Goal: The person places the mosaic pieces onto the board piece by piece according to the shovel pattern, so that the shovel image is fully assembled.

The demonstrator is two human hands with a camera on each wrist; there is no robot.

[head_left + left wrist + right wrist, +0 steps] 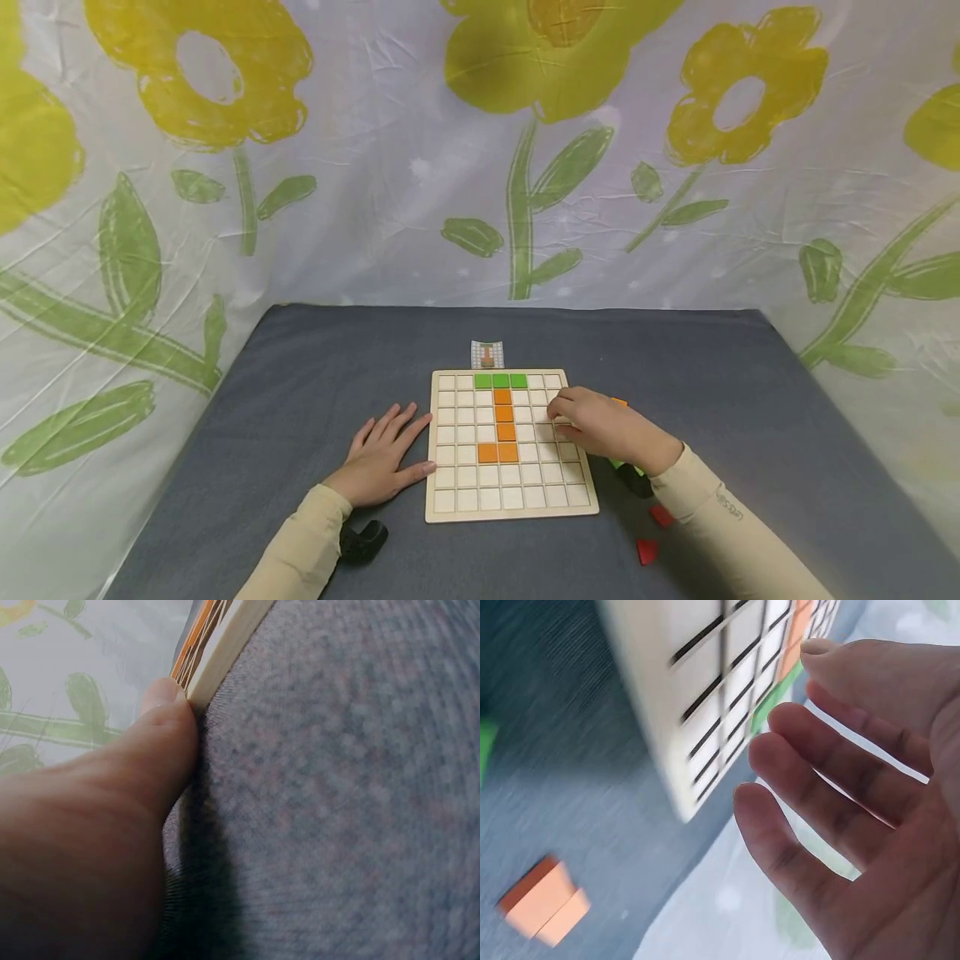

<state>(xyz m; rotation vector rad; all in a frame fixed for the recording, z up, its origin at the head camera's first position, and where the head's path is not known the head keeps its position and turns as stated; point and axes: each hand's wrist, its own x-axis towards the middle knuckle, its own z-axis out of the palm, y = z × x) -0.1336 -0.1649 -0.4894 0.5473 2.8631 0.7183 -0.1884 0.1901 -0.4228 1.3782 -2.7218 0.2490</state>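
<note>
Left hand (380,464) of yours lay spread, touching the board (512,515), probably steadying it on the cloth (315,358). Your right hand (611,425), loosely bent, apparently empty, was over its right side. Card (487,355) sat just beyond, likely for reference.

Pale creased fabric backdrop (375,217) hanging beyond left fingers (415,430) and right fingers (568,400). Large yellow flowers (273,62), green stems (519,217) printed on it. Same fabric to far left of left fingers, far right of right fingers. Dark grey-blue cloth (360,350) below both. Light soft.
</note>
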